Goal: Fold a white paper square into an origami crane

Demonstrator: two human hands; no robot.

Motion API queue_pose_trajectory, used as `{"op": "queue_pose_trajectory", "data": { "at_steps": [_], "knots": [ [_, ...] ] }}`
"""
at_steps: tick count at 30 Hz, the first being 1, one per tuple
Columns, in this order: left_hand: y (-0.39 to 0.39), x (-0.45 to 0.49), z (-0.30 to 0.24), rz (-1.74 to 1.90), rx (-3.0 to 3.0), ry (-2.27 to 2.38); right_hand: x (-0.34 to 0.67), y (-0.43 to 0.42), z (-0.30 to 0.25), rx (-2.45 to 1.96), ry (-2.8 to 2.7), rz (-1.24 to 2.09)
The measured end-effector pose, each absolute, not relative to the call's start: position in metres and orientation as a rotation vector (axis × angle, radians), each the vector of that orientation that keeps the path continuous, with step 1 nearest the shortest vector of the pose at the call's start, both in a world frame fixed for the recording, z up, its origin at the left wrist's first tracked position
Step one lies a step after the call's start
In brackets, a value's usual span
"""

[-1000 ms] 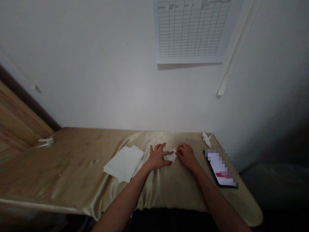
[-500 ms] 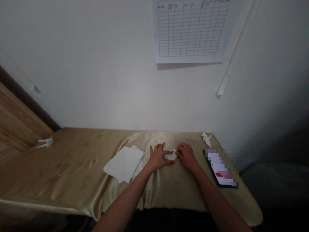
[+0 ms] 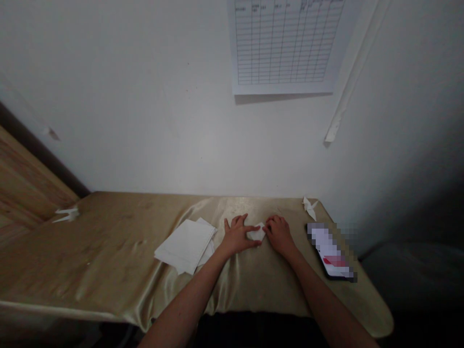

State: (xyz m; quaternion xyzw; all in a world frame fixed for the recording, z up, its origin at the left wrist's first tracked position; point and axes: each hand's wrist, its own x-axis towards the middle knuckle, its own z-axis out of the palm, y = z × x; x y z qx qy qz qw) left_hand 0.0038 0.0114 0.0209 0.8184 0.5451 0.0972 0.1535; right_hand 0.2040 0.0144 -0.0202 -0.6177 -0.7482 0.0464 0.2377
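Between the left hand [image 3: 237, 236] and right hand [image 3: 279, 235], a small folded white paper [image 3: 256, 234] is gripped by both sets of fingertips, seemingly pressed down so it cannot slide on the gold satin-covered counter [image 3: 108, 251]; loose white paper sheets [image 3: 184, 245] are left of the hands.

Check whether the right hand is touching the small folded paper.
Touching: the head view shows the fingertips of the right hand against the end of the folded paper.

The wall [image 3: 181, 121] is being lit dimly from above, a shadow is being cast under the chart [image 3: 284, 43], and glare is being thrown off the satin [image 3: 250, 205].
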Motion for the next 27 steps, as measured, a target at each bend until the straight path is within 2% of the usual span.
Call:
{"op": "queue_pose_trajectory", "data": {
  "at_steps": [27],
  "knots": [
    [0.0138,0.0061,0.0185,0.287,2.337,1.586,0.1941,0.0106,-0.0135,-1.82,-2.073,-0.046]
  ]
}}
